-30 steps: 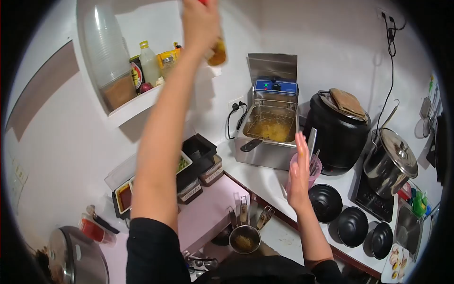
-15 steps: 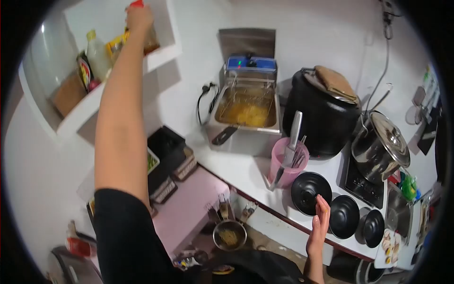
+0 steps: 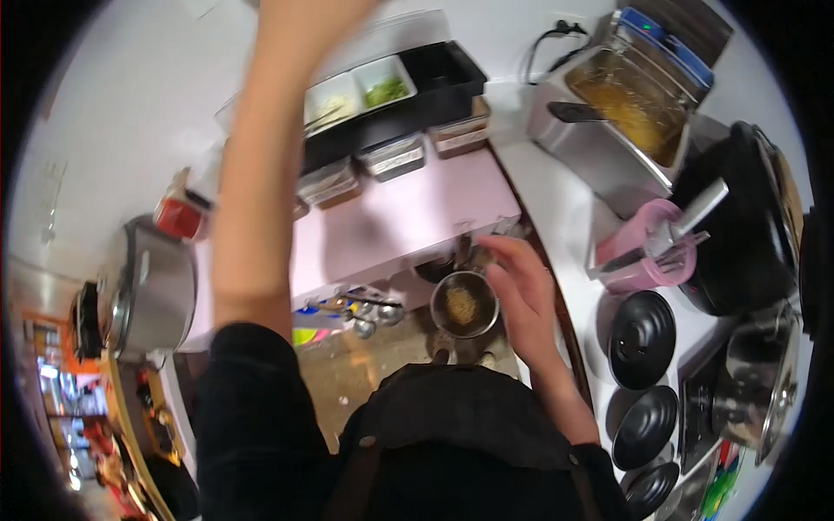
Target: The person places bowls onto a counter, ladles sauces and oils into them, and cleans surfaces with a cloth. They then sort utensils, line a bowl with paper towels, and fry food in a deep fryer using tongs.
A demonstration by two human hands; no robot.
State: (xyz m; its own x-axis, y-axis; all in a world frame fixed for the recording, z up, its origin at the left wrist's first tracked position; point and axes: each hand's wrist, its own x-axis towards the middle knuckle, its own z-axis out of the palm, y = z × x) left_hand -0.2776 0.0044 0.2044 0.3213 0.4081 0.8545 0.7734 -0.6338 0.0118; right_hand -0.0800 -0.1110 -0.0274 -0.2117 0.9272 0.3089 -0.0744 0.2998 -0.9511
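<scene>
My left arm stretches up across the view, and the edge of my left hand (image 3: 321, 10) shows at the top. Its fingers lie outside the picture, so what it may hold is hidden. Below it is a black condiment holder (image 3: 447, 87) with white tubs of chopped green and pale food. My right hand (image 3: 521, 295) is raised near the pink table's corner, fingers apart and holding nothing. Just left of it hangs a round metal strainer (image 3: 437, 306) with yellowish bits inside, below the table edge.
A deep fryer (image 3: 582, 156) with yellow food in oil stands at the upper right. Nearby are a pink cup (image 3: 638, 226) of utensils, a black soup kettle (image 3: 738, 234), black bowls (image 3: 643, 339) and a steel pot (image 3: 751, 391). Labelled tubs (image 3: 393, 158) line the pink table (image 3: 400, 208).
The view has swung left and down, and the wall shelf has left it. My left hand, earlier at a red-topped item on that shelf, is now at the top edge. My right hand's fingers have spread.
</scene>
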